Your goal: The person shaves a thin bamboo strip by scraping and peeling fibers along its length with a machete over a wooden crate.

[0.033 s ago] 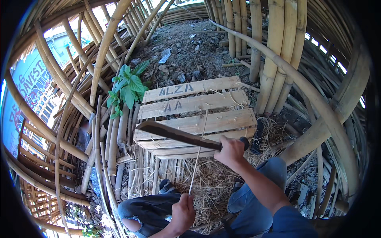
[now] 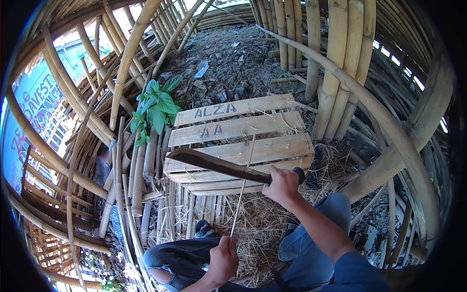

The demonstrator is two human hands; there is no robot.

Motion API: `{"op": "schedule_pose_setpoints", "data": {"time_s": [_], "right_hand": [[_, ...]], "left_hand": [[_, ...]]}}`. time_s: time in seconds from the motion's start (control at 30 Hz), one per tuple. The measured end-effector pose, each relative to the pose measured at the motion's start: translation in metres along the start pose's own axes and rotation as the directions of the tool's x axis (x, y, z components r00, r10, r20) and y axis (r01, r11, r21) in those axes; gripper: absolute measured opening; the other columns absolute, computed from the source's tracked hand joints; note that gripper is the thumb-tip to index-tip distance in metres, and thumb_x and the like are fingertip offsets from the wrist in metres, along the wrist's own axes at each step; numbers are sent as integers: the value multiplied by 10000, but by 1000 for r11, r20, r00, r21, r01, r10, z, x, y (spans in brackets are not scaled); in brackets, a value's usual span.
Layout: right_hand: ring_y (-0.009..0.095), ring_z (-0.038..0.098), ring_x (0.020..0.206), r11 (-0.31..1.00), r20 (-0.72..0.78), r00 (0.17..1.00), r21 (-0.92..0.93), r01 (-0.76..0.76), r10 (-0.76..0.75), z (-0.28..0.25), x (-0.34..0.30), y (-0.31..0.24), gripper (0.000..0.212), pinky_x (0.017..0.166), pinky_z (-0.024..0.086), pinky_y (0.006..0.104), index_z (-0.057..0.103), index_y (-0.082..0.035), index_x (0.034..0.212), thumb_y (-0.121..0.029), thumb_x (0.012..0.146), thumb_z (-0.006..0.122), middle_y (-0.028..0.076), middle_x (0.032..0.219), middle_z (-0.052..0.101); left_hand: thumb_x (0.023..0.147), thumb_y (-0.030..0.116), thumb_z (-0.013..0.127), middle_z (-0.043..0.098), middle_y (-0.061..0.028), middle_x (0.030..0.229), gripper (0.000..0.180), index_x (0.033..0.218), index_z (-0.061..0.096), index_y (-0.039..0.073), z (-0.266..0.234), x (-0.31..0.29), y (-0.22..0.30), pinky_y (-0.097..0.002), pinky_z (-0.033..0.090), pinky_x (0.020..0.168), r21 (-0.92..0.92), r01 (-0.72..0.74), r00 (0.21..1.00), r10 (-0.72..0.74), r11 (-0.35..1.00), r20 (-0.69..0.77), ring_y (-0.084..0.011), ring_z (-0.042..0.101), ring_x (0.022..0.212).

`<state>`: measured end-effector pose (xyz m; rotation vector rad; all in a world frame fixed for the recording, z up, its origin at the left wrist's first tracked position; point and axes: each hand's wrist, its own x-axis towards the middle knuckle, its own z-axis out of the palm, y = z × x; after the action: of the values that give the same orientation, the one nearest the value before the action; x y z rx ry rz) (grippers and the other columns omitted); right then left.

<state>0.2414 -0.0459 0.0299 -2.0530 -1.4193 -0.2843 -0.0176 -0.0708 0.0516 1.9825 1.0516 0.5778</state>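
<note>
My right hand (image 2: pixel 283 185) is closed around the dark handle of a machete (image 2: pixel 221 165). Its long blade points left over a slatted wooden crate (image 2: pixel 238 150). Closer to me, my left hand (image 2: pixel 224 259) grips the near end of a thin bamboo strip (image 2: pixel 238 209). The strip slants up and away, passes the blade close to my right fist, and its far end lies over the crate slats. Whether the edge touches the strip, I cannot tell. Curled shavings lie on the slats.
Bamboo shavings (image 2: pixel 258 228) cover the ground between my knees. A leafy green plant (image 2: pixel 156 109) stands left of the crate. Upright bamboo poles (image 2: pixel 344 53) rise behind it on the right, and a long curved pole (image 2: pixel 379 109) arches along the right side. Rubble lies beyond.
My left hand and the near end of the bamboo strip have shifted very slightly to the left. The machete stays in nearly the same place.
</note>
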Motion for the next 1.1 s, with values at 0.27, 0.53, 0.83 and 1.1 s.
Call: {"op": "schedule_pose_setpoints", "data": {"time_s": [0.27,0.53,0.83,1.1], "right_hand": [[262,609,526,991,-22,991,38,131,-130,-4,-3,-6,258,528,480,377,548,-54,686,-172,535,720,93,596,607],[260,627,579,988,68,987,52,143,-146,6,-20,-11,278,559,493,389,554,-69,724,-190,543,725,99,618,610],[294,618,513,988,-22,988,0,-152,152,-3,7,9,209,493,478,403,559,-77,700,-144,543,680,102,568,598],[301,610,541,980,-109,976,-44,-194,188,0,13,29,208,526,482,396,565,-90,689,-142,527,683,96,565,585]], "left_hand": [[918,97,494,479,-217,518,175,772,447,13,3,-11,-11,-442,360,409,-33,36,999,-35,999,27,-412,521,485],[919,102,490,497,-227,531,178,775,444,9,1,-5,-10,-456,365,420,28,48,998,-49,998,50,-427,528,511],[933,139,443,419,-207,532,223,742,458,25,21,-16,-37,-434,339,427,-211,-34,995,14,977,-98,-401,466,485],[949,171,447,506,-235,627,222,811,469,-2,-8,-15,17,-402,381,471,-111,39,997,-31,993,74,-417,529,568]]}}
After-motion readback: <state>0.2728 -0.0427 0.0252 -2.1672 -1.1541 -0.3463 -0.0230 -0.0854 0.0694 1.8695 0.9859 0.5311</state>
